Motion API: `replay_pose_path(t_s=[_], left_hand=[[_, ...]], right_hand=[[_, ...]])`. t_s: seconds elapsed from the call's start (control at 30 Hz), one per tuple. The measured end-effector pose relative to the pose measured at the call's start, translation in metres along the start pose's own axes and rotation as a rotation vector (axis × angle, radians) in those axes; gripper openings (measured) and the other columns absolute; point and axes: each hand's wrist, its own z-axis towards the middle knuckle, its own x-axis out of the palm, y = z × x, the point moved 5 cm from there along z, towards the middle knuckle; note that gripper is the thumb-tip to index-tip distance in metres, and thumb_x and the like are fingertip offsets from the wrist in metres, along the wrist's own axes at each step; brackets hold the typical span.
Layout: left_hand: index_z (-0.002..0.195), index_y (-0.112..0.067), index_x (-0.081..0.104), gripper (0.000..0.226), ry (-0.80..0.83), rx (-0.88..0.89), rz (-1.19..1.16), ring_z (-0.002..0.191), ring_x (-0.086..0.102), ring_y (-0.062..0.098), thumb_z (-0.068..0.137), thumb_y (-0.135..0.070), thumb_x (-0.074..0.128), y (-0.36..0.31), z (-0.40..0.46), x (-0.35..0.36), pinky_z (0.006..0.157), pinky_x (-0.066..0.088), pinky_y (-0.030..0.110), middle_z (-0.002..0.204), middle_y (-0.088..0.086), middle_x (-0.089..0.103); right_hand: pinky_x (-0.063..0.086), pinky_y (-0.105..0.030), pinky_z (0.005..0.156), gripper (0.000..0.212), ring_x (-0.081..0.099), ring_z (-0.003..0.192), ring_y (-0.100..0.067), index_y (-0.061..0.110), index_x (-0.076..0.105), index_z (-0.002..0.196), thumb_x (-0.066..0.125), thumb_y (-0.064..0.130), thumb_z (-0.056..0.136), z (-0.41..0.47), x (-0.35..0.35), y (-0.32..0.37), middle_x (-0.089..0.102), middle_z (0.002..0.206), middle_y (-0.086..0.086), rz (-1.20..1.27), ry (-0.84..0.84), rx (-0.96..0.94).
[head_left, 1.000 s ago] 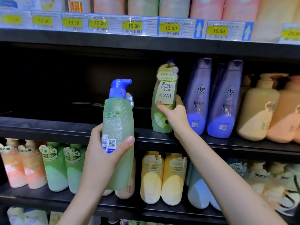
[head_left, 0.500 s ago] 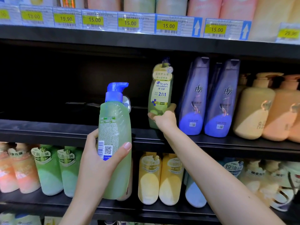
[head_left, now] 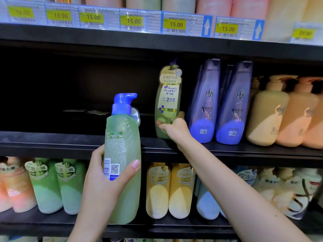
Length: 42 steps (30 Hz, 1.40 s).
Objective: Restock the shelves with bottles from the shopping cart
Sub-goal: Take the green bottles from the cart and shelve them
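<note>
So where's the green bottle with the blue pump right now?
The green pump bottle is in the left hand, held up in front of the middle shelf, left of the green Head & Shoulders bottle.

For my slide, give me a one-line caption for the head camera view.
Right hand sets a green shampoo bottle beside purple bottles; left hand holds a green pump bottle.

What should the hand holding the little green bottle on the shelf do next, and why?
Probably let go. The right hand grips the Head & Shoulders bottle, which looks upright on the middle shelf beside the purple bottles.
</note>
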Motion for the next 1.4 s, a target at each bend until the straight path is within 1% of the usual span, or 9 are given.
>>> replay_pose_path(t_s=[0.17, 0.4, 0.47, 0.53, 0.67, 0.97, 1.17, 1.3, 1.4], left_hand=[[0.115, -0.037, 0.052, 0.08, -0.003, 0.025, -0.001, 0.078, 0.062, -0.008, 0.041, -0.067, 0.066, -0.003, 0.002, -0.003, 0.066, 0.043, 0.023, 0.094, -0.026, 0.064], [0.111, -0.038, 0.053, 0.075, -0.002, 0.046, -0.015, 0.081, 0.063, -0.006, 0.043, -0.066, 0.067, -0.007, 0.003, -0.008, 0.066, 0.042, 0.022, 0.096, -0.023, 0.065], [0.108, -0.039, 0.053, 0.072, -0.003, 0.049, -0.011, 0.08, 0.063, -0.006, 0.043, -0.066, 0.066, -0.008, 0.003, -0.009, 0.065, 0.042, 0.019, 0.096, -0.024, 0.065], [0.107, -0.039, 0.052, 0.07, -0.003, 0.052, -0.008, 0.08, 0.063, -0.007, 0.044, -0.066, 0.066, -0.008, 0.003, -0.01, 0.064, 0.042, 0.016, 0.095, -0.026, 0.064], [0.109, -0.039, 0.052, 0.073, -0.004, 0.052, -0.015, 0.08, 0.063, -0.007, 0.043, -0.066, 0.066, -0.006, 0.004, -0.014, 0.064, 0.042, 0.018, 0.095, -0.027, 0.064], [0.112, -0.037, 0.052, 0.075, 0.022, 0.041, -0.03, 0.082, 0.063, -0.009, 0.044, -0.064, 0.066, 0.0, 0.003, -0.016, 0.059, 0.044, 0.011, 0.097, -0.03, 0.063], [0.107, -0.044, 0.052, 0.068, 0.039, 0.012, -0.052, 0.08, 0.065, -0.005, 0.044, -0.063, 0.069, 0.007, 0.002, -0.015, 0.065, 0.044, 0.02, 0.097, -0.023, 0.066], [0.106, -0.045, 0.053, 0.067, 0.053, -0.002, -0.076, 0.08, 0.066, -0.002, 0.044, -0.062, 0.071, 0.011, 0.0, -0.015, 0.067, 0.045, 0.023, 0.097, -0.02, 0.067], [0.108, -0.042, 0.054, 0.07, 0.061, -0.008, -0.082, 0.08, 0.065, -0.002, 0.043, -0.061, 0.071, 0.012, -0.001, -0.016, 0.069, 0.045, 0.024, 0.096, -0.019, 0.068]], right_hand=[[0.044, -0.013, 0.064, 0.054, 0.06, 0.095, -0.014, 0.009, 0.039, 0.122, 0.075, 0.02, 0.083, -0.015, 0.0, 0.003, 0.061, 0.112, 0.001, 0.042, 0.048, 0.004], [0.043, -0.01, 0.046, 0.044, 0.056, 0.078, -0.005, 0.011, 0.041, 0.111, 0.074, 0.018, 0.084, -0.014, 0.009, 0.007, 0.058, 0.097, 0.002, 0.185, 0.074, 0.137], [0.045, -0.011, 0.052, 0.033, 0.06, 0.082, -0.012, 0.007, 0.049, 0.107, 0.073, 0.013, 0.084, -0.007, 0.01, 0.007, 0.063, 0.102, -0.004, 0.188, 0.052, 0.16], [0.048, -0.018, 0.073, 0.039, 0.062, 0.097, -0.019, 0.002, 0.052, 0.119, 0.069, 0.009, 0.085, 0.001, 0.009, 0.005, 0.064, 0.117, -0.009, 0.156, 0.023, 0.159], [0.047, -0.036, 0.101, 0.069, 0.056, 0.118, -0.026, 0.006, 0.027, 0.141, 0.069, 0.011, 0.087, 0.014, 0.01, 0.002, 0.054, 0.133, -0.009, 0.161, -0.044, 0.107], [0.042, -0.042, 0.107, 0.074, 0.049, 0.126, -0.03, 0.006, 0.024, 0.144, 0.07, 0.013, 0.087, 0.036, 0.008, -0.007, 0.045, 0.142, -0.011, 0.039, -0.068, 0.098], [0.041, -0.043, 0.107, 0.073, 0.044, 0.13, -0.031, 0.006, 0.028, 0.142, 0.072, 0.015, 0.085, 0.042, 0.006, -0.01, 0.04, 0.145, -0.012, -0.047, -0.093, 0.099], [0.042, -0.033, 0.103, 0.065, 0.051, 0.123, -0.028, 0.002, 0.027, 0.138, 0.067, 0.006, 0.087, 0.043, 0.004, -0.01, 0.049, 0.138, -0.013, -0.07, -0.157, 0.076], [0.039, -0.039, 0.106, 0.062, 0.048, 0.124, -0.031, 0.001, 0.026, 0.138, 0.064, 0.011, 0.089, 0.044, 0.004, -0.009, 0.044, 0.139, -0.016, -0.181, -0.197, 0.084]])
